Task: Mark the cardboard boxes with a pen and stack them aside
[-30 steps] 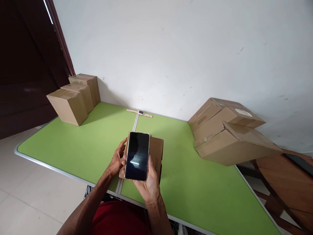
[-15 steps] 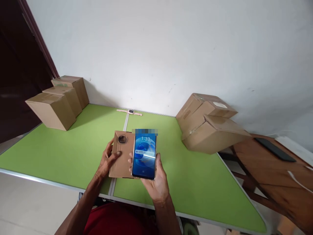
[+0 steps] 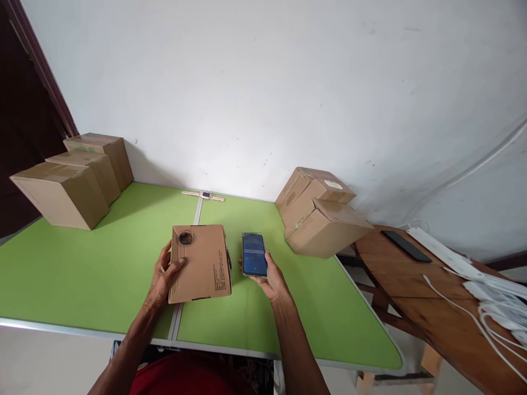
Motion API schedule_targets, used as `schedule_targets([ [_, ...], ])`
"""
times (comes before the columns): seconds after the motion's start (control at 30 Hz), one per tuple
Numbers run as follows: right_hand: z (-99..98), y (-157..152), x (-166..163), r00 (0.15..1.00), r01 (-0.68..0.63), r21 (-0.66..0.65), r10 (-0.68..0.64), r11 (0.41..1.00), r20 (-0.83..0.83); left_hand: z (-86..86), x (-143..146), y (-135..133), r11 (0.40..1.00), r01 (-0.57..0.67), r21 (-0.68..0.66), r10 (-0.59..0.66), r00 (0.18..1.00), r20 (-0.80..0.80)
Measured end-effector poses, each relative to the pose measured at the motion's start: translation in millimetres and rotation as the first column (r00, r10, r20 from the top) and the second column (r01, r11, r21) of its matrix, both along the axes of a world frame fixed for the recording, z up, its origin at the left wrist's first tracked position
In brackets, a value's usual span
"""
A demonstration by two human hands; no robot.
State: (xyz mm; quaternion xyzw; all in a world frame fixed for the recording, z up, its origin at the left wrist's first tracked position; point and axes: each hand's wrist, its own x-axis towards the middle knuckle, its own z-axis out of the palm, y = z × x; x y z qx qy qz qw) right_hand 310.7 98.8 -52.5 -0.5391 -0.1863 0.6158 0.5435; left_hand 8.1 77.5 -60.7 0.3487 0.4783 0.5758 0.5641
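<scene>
My left hand [image 3: 162, 276] grips the left side of a flat brown cardboard box [image 3: 200, 269], thumb on its top face and fingers around the edge. The box has a dark round patch under clear tape [image 3: 186, 238] near its upper left corner and printed text at the lower right. To the right of the box, my right hand [image 3: 272, 278] holds a smartphone [image 3: 254, 255] screen up, with its screen lit blue. A gap of green table lies between phone and box. A pink-strapped smartwatch [image 3: 206, 195] rests at the table's back edge.
Stacked cardboard boxes stand on the green table [image 3: 135, 274], one group [image 3: 82, 181] at the left and another [image 3: 321, 219] at the right. Beyond the right edge, a wooden table [image 3: 411, 285] carries a dark flat object [image 3: 405, 246], a white power strip [image 3: 440, 252] and white cables.
The phone has moved right and away from me, off the box it was overlapping, and its screen looks dimmer. The whole box top now shows. The view has swung to the right.
</scene>
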Motion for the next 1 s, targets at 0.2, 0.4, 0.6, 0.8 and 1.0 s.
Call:
schedule_targets([
  [0.2,-9.4,12,4,0.998,0.048,-0.095,-0.043,0.994,0.046,-0.3,0,0,1.000,0.020,-0.006,-0.020,1.000,-0.006],
  [0.4,-9.6,4,9,0.992,0.030,-0.080,-0.020,0.996,0.123,-0.3,0,-1,1.000,0.022,-0.008,-0.022,1.000,-0.004],
  [0.6,-0.8,-29,9,0.963,0.004,0.008,-0.006,1.000,0.270,-2.9,0,-1,1.000,0.007,-0.011,-0.007,1.000,0.004],
  [0.8,6.9,-50,6,0.924,-0.001,0.029,-0.010,1.000,0.381,-2.6,1,-2,1.000,-0.010,0.006,0.009,1.000,0.014],
  [1.0,30.8,-68,-10,0.836,0.089,0.106,-0.132,0.990,0.532,15.2,21,-28,1.000,-0.008,0.002,0.008,0.998,-0.062],
])
